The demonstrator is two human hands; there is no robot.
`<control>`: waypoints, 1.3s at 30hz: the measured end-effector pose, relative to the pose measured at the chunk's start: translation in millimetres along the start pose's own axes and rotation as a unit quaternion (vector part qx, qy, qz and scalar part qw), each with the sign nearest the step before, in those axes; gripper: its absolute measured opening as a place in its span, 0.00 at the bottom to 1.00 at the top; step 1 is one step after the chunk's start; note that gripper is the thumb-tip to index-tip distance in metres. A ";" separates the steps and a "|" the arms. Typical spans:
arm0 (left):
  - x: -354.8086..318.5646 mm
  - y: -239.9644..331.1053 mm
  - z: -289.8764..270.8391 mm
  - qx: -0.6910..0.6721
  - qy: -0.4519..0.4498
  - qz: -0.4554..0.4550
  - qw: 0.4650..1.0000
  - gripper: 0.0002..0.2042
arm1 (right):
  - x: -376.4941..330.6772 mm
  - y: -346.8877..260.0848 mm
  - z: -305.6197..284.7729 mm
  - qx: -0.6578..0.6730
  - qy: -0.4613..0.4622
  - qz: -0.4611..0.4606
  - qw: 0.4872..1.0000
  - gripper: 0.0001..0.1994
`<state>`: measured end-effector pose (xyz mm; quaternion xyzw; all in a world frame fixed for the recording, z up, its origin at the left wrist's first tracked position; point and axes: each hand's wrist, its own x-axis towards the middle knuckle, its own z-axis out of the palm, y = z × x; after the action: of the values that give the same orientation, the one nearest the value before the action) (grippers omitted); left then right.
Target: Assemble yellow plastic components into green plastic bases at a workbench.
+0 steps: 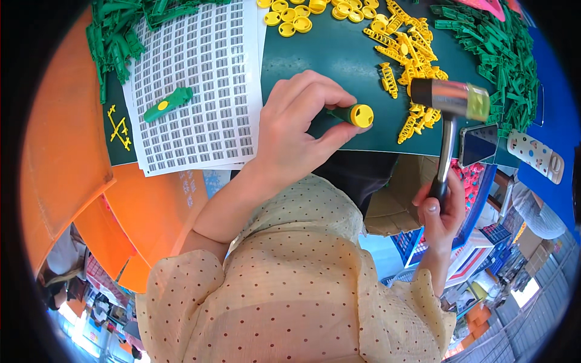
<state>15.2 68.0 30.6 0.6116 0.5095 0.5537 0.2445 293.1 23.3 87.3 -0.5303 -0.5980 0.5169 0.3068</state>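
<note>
My left hand pinches a green plastic part between thumb and fingers, over the dark green tabletop. A round yellow cap with a dark opening sits on its end, facing right. The rest of the part is hidden by my fingers. To the right, my right hand is wrapped around the dark handle of a mallet. Its head is raised, with one black face and one clear yellowish face. Left of my left hand, a green piece with a yellow oval rests on printed label sheets.
Loose yellow caps and yellow ladder-like parts lie at the far side. Green parts are heaped at far right and far left. A phone is near the right edge. Orange panels flank the left.
</note>
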 end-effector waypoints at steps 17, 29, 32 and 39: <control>2.1 -2.2 -6.5 0.035 -0.021 0.035 0.999 0.17 | 10.2 -13.0 -1.6 -0.374 -0.076 -0.257 0.888 0.29; -2.0 -2.0 -7.3 0.024 -0.036 0.023 0.999 0.16 | 33.8 13.4 -18.5 -0.197 0.241 -0.017 0.950 0.22; -0.7 -0.9 -7.2 0.016 -0.035 0.014 0.999 0.16 | 49.9 25.7 -23.8 -0.331 0.246 -0.050 0.910 0.20; -0.4 13.4 -6.1 0.049 -0.027 0.054 0.997 0.17 | 64.7 11.1 4.9 -0.497 0.267 -0.215 0.797 0.17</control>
<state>14.4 61.2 43.6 0.6641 0.4955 0.5237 0.1979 276.0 82.4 63.7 -0.5843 -0.7659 -0.0922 0.2521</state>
